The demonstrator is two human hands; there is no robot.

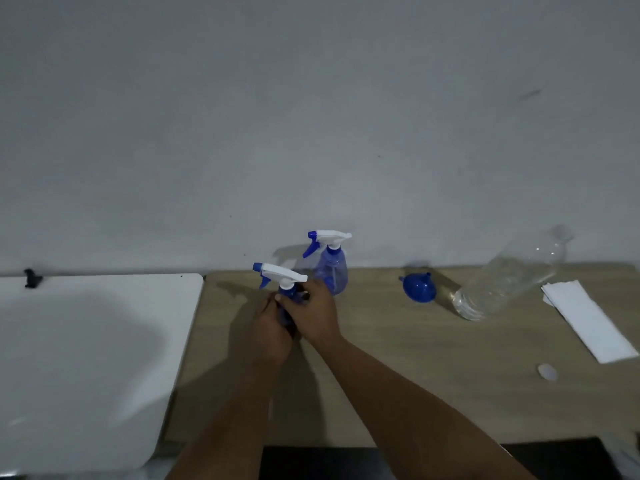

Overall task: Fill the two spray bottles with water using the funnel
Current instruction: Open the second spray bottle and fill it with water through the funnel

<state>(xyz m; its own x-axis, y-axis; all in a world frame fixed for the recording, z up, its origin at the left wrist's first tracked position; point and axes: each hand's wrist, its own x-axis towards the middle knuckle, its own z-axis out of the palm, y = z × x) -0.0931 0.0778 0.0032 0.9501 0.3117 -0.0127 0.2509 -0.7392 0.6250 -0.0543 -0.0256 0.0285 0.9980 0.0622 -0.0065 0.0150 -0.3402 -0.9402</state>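
left hand (273, 336) grips the near spray bottle (281, 282) at the desk's 10 o'clock; right hand (311, 311) clamps its neck collar. second spray bottle (330, 263) behind, funnel (418, 287) at 1 o'clock. unscrew best by bracing the body upright, twisting only the collar.

Single view, head-worn, wide-angle. Faces forward and down from the near edge of the counter (398, 375) toward the far wall (311, 116), which fills the upper half. Close range: both forearms enter from the bottom edge. No second view.
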